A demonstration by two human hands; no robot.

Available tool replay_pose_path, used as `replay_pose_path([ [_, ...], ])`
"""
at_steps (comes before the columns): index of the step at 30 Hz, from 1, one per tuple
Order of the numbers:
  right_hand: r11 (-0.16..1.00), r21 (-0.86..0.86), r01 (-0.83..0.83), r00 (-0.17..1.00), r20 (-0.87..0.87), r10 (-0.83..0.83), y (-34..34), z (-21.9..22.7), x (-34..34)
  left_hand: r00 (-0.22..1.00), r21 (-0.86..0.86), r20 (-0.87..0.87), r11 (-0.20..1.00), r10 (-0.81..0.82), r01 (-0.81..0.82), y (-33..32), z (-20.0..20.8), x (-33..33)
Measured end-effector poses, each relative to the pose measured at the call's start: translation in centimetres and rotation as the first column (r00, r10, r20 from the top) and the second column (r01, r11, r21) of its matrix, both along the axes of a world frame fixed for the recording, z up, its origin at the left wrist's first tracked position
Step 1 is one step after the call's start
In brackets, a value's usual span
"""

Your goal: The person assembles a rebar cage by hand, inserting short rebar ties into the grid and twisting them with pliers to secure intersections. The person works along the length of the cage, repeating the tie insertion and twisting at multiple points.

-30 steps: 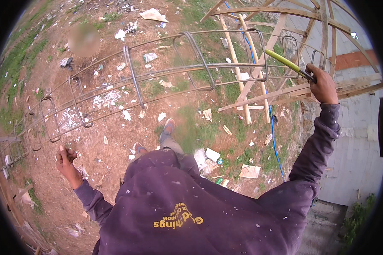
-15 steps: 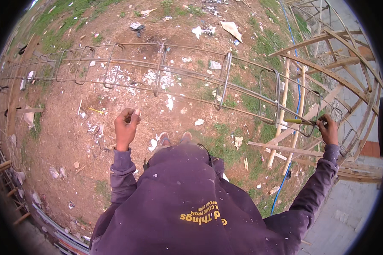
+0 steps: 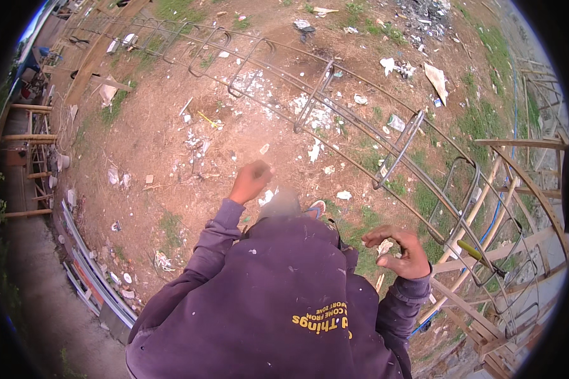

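A long cage of steel reinforcing bars (image 3: 346, 112) with bent rectangular stirrups runs across in front of me, from far left to near right. My right hand (image 3: 399, 251) is off it, to the left of its near end, with thumb and fingers curved apart and nothing between them. A tool with a yellow-green handle (image 3: 470, 249) and a dark end rests at the bars there, out of my grip. My left hand (image 3: 253, 181) is over bare ground in front of my body, fingers curled in and slightly blurred. Whatever it may hold is hidden.
Wooden poles and planks (image 3: 528, 189) stand around the cage's right end. A blue hose (image 3: 492, 221) runs behind them. A wooden plank (image 3: 101, 54) lies under the far left end. Long metal profiles (image 3: 98, 271) lie at left. Paper and plastic scraps litter the earth.
My right hand has let go of the yellow-green-handled tool and drawn back toward my body. My view has turned left, so the cage appears slanted. My left hand stays curled.
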State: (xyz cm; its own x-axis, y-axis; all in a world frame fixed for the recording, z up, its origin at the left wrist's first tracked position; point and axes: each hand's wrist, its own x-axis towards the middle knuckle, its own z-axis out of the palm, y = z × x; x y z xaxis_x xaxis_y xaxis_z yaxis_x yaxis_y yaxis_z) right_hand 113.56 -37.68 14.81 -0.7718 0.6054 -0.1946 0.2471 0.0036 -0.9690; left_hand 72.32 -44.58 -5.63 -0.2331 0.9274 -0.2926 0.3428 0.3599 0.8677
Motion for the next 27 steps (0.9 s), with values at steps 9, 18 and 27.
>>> replay_pose_path([
  [9, 0.998, 0.051, -0.028, 0.636, 0.771, -0.022, -1.8, -29.4, -6.8, 0.893, -0.779, -0.388, 0.599, -0.228, -0.186, -22.9, -16.6, -5.6],
  [18, 0.974, -0.15, -0.168, 0.498, 0.84, 0.215, 0.7, -43.1, -11.7, 0.889, -0.7, -0.072, 0.612, 0.452, -0.368, -29.5, -23.0, -9.4],
  [27, 0.835, -0.024, -0.55, 0.393, 0.875, 0.284, 13.2, -41.9, -44.5, 0.228, -0.391, 0.188, 0.286, 0.955, -0.875, -23.0, -14.3, -36.5],
])
